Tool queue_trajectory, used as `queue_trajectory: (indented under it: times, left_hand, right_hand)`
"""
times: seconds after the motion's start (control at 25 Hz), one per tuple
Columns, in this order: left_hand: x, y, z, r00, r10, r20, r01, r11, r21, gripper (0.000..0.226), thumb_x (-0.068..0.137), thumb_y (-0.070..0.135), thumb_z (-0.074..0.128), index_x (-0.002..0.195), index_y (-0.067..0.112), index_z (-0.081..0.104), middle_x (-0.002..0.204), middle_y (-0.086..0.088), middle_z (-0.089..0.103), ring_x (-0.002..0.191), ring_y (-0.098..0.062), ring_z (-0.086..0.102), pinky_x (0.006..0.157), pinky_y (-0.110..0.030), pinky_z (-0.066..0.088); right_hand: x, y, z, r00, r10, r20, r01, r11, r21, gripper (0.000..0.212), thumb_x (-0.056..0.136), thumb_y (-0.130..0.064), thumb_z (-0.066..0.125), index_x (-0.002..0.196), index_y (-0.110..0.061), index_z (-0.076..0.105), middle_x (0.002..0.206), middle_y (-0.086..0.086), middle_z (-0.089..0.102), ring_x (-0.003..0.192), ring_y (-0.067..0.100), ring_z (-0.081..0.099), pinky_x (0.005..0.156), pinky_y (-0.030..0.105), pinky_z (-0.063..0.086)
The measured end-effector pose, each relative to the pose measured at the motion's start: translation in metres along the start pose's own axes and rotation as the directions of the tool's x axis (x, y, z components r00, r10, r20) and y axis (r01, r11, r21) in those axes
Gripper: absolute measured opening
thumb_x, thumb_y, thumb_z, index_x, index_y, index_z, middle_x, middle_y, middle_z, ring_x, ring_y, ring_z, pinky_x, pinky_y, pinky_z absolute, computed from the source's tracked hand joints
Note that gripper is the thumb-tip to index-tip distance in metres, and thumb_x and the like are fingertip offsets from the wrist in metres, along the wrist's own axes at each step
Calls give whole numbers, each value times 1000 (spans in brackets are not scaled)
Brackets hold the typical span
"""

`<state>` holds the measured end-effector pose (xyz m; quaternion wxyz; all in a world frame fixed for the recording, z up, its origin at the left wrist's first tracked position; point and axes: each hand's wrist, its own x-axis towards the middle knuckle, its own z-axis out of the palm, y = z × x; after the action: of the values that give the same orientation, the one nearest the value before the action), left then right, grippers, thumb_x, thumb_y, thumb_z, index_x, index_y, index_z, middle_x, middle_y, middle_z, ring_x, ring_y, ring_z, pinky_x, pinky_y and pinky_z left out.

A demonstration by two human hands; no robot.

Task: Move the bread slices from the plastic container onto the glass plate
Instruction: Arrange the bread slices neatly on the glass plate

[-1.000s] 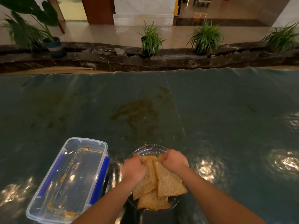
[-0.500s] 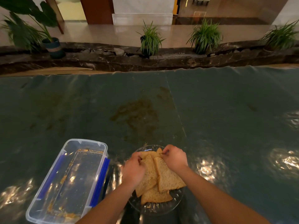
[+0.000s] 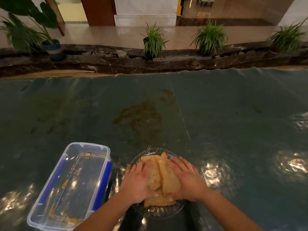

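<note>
A public lobby or atrium, such as that of a hotel or mall, is suggested. A polished marble floor (image 3: 116,35) is seen beyond a dark stone ledge (image 3: 116,62) lined with potted plants (image 3: 154,42), with a white marble column base (image 3: 145,19) behind. A dark green sheet-covered surface (image 3: 233,114) is set in front.

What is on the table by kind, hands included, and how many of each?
Plastic container: 1, only crumbs left inside
Glass plate: 1
Bread slices: at least 4 piled on the plate; overlap hides the exact number
Hands: 2, left hand and right hand, both flat on the pile
Total: at least 8
</note>
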<state>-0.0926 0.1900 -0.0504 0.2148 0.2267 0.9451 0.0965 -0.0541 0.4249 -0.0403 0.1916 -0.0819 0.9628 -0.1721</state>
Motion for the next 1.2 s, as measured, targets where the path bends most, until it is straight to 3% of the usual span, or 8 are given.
queue_trajectory:
  times: [0.16, 0.32, 0.48, 0.76, 0.88, 1.0, 1.08, 1.2]
  left_hand:
    - [0, -5, -1, 999, 13, -33, -13, 1000, 2, 116, 60, 83, 52, 150, 32, 2, 150, 1, 26, 141, -24, 28, 120, -55, 13]
    - [-4, -11, -5, 999, 21, -27, -21, 1000, 7, 109, 64, 79, 55, 149, 35, 3, 148, 3, 24, 140, -22, 26, 119, -56, 12]
    - [-11, -20, -6, 998, 38, -47, -37, 999, 10, 103, 67, 80, 52, 149, 37, 8, 146, 2, 25, 137, -21, 27, 119, -54, 15]
    - [-17, -25, -2, 992, 86, -87, -94, 992, -87, 101, 66, 74, 62, 147, 46, 9, 156, 8, 9, 147, -19, 7, 122, -54, 10]
    - [-22, -20, -2, 983, -129, -134, 59, 898, -435, 106, 64, 67, 72, 148, 44, 11, 158, 13, 2, 146, -17, 5, 118, -51, 19]
    - [-19, -20, -4, 853, -502, -140, 297, 689, -661, 85, 78, 32, 72, 150, 25, 28, 153, -7, 31, 139, -26, 33, 113, -48, 34]
    - [-17, -18, -5, 810, -576, -113, 338, 615, -713, 71, 84, 19, 67, 148, 18, 36, 142, -10, 49, 131, -26, 47, 108, -45, 40]
    - [-15, -10, -8, 813, -576, -92, 293, 540, -789, 64, 85, 10, 65, 145, 16, 42, 134, -5, 58, 122, -21, 55, 104, -41, 43]
  right_hand:
    - [10, 3, -4, 995, -58, 86, 74, 979, -190, 133, 53, -70, 75, 150, -34, -10, 162, -4, -7, 148, 24, -14, 119, 51, -5]
    - [20, -1, -9, 982, -179, 63, 189, 946, -263, 120, 56, -67, 69, 150, -29, 5, 150, 2, 26, 142, 26, 15, 120, 48, 2]
    - [17, 3, -8, 973, -229, -33, 215, 948, -236, 112, 55, -65, 60, 148, -28, 11, 130, -2, 36, 126, 23, 32, 114, 35, 16]
    - [13, 6, -2, 989, -149, -14, 142, 967, -213, 120, 52, -79, 59, 149, -36, 1, 153, 0, 19, 144, 26, 10, 119, 51, 0]
    - [5, 9, -3, 992, -51, -115, 46, 998, -45, 118, 53, -84, 57, 149, -41, 4, 156, -9, 14, 144, 18, 7, 118, 43, 7]
    - [-3, 12, 3, 930, 131, -343, -94, 988, 120, 81, 71, -65, 63, 140, -31, 37, 132, -7, 45, 123, 17, 39, 103, 33, 35]
    - [-2, 10, 7, 892, 267, -364, -219, 961, 169, 59, 79, -50, 65, 129, -24, 50, 115, -2, 52, 109, 22, 50, 92, 32, 44]
    - [2, 4, 6, 880, 374, -293, -307, 919, 249, 49, 80, -37, 68, 126, -24, 54, 107, 0, 56, 104, 22, 54, 83, 29, 45]
